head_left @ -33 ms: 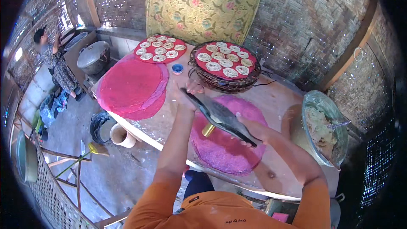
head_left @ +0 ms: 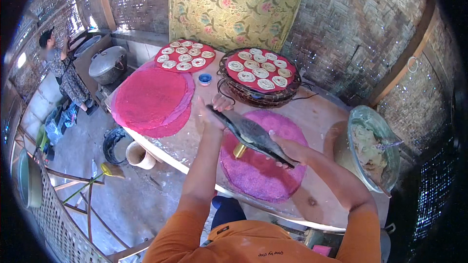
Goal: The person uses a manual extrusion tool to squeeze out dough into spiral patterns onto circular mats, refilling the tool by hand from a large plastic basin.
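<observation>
Orange shirt [head_left: 239,244] — short sleeves [head_left: 170,231], dark lettering [head_left: 271,253] on front, small black patch [head_left: 223,229] — dark legwear [head_left: 228,213]

Nozzle [head_left: 240,150] made of shiny, brass-coloured metal; pink discs [head_left: 263,179] seen as matt, finely rough; curtain [head_left: 229,12] made of printed cloth; wall [head_left: 336,44] woven from rough strips; lidded pot [head_left: 107,64] made of dull metal

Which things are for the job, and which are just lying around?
Probably for the job:
dark lens-shaped tool with gold metal tube, held by left hand and right hand
round purple-pink mat beneath
translucent green bowl of pale doughy stuff

Probably just lying about:
green-handled broom with yellow head
round black bucket
</observation>
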`<control>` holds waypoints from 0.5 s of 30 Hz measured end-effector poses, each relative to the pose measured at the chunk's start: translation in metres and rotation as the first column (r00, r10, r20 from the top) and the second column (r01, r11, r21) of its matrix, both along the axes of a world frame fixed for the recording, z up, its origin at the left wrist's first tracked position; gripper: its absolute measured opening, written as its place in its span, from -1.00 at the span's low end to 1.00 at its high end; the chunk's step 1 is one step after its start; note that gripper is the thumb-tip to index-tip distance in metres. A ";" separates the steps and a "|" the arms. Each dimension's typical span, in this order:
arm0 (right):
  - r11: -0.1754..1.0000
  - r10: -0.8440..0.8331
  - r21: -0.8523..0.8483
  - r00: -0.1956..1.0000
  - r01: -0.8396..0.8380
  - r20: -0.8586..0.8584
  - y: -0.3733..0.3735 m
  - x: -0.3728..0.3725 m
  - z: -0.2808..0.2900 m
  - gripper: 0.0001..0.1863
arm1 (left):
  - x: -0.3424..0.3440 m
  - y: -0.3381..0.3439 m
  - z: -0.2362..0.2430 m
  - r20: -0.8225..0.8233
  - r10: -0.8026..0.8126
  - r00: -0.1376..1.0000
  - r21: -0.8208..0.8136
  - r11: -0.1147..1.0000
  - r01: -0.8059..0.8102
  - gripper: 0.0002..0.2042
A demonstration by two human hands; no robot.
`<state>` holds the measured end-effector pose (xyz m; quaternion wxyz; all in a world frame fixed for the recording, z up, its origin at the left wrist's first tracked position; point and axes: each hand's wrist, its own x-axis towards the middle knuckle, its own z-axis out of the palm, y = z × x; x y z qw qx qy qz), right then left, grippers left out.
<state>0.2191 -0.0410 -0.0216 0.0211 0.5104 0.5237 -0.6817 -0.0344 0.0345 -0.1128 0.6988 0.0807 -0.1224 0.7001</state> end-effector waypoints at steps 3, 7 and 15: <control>0.990 0.077 0.102 0.980 -0.097 0.184 0.007 -0.022 -0.005 -0.18 | -0.017 -0.003 -0.032 0.086 0.029 0.996 0.009 1.000 -0.030 -0.51; 0.951 0.063 0.277 0.964 -0.136 0.256 0.015 -0.038 -0.010 -0.18 | -0.040 -0.001 -0.019 0.098 0.087 0.991 0.055 0.994 -0.093 -0.47; 0.934 0.088 0.303 0.942 -0.191 0.324 -0.005 -0.033 0.042 -0.20 | -0.031 -0.036 0.014 0.132 0.079 0.988 0.011 0.997 -0.081 -0.47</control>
